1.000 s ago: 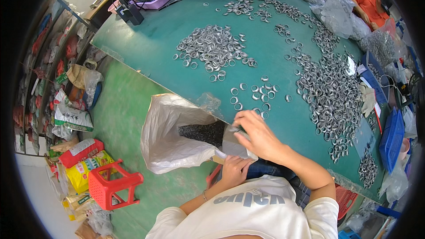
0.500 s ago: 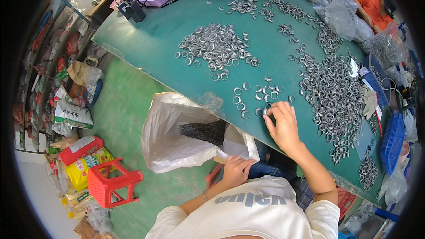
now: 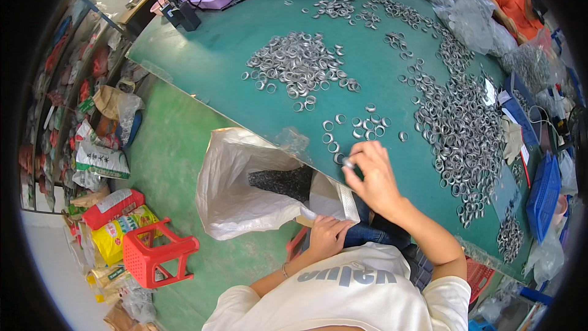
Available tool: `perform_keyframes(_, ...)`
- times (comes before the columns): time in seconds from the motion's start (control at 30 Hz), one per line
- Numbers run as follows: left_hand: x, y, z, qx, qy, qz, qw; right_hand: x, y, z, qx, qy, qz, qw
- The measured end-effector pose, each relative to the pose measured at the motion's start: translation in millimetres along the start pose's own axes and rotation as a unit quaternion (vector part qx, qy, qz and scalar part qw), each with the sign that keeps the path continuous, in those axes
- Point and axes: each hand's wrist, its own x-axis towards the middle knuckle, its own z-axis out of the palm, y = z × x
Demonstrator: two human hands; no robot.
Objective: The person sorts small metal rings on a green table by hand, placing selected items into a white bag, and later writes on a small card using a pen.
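My right hand (image 3: 375, 178) pinches a metal ring (image 3: 348, 163) between thumb and fingertips, just above the near edge of the green table (image 3: 233, 76). A small group of similar silver-grey rings (image 3: 370, 127) lies just beyond that hand. My left hand (image 3: 329, 235) is closed on the rim of a white sack (image 3: 222, 193) below the table edge. The sack's mouth gapes toward the table, and a mass of small dark pieces (image 3: 278, 184) lies inside.
A loose heap of rings (image 3: 297, 64) sits mid-table, and a larger spread (image 3: 462, 141) covers the right side. Blue baskets (image 3: 544, 199) line the right edge. A red stool (image 3: 160, 252) stands on the floor at left. A person in orange (image 3: 517, 12) sits at far right.
My right hand has lifted a ring off the table and moved left and slightly nearer, toward the sack. My left hand keeps its place on the sack rim.
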Motion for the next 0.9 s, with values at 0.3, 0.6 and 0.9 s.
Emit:
perform_keyframes(0.3, 2.2, 1.3, -0.7, -0.003, 0.003, 0.002, 1.000, -2.5, -8.4, 9.4, 0.044, -0.036, -0.009, 0.998)
perform_keyframes(0.6, 5.2, 2.2, -1.7, -0.003, -0.001, 0.007, 1.000, -5.9, 39.5, -7.6, -0.248, -0.018, 0.047, 0.967)
perform_keyframes(0.9, 2.7, 1.3, -1.6, 0.005, 0.001, 0.006, 1.000, 15.8, 52.1, -14.5, -0.236, 0.068, 0.015, 0.969)
